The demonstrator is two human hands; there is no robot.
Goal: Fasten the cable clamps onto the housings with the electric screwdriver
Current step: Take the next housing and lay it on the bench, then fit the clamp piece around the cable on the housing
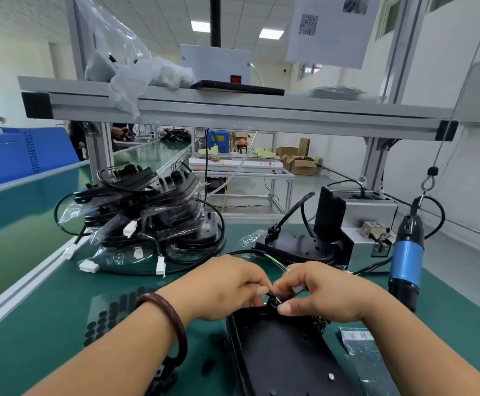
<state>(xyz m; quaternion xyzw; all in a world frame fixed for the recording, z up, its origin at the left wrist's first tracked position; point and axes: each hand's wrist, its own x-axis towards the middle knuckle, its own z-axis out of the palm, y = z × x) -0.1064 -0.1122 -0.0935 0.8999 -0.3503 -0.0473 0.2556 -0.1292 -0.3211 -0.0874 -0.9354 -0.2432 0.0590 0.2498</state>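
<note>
Hands meet at the near centre of the head view, over the far end of a flat black housing (284,358) lying on the green bench mat (47,324). L = left hand (230,287), R = right hand (321,292). L's fingers are curled, tips pinching the cable (275,300) where its coloured wires reach the housing. R's thumb and fingers are curled too, nipping the same cable just beside L, with a white connector (297,288) under its fingers. Whether a clamp sits under the fingertips can't be told. A dark bracelet (173,324) is on the L wrist.

The electric screwdriver (405,261), blue body, hangs upright from a hook at R, apart from both hands. A second housing (298,247) lies behind the hands, against a grey box (367,224). A stack of housings (153,212) w/ loose leads sits far L. A sheet of black pads (110,315) lies under the L forearm, and a labelled clear bag (361,347) lies near the R forearm.
</note>
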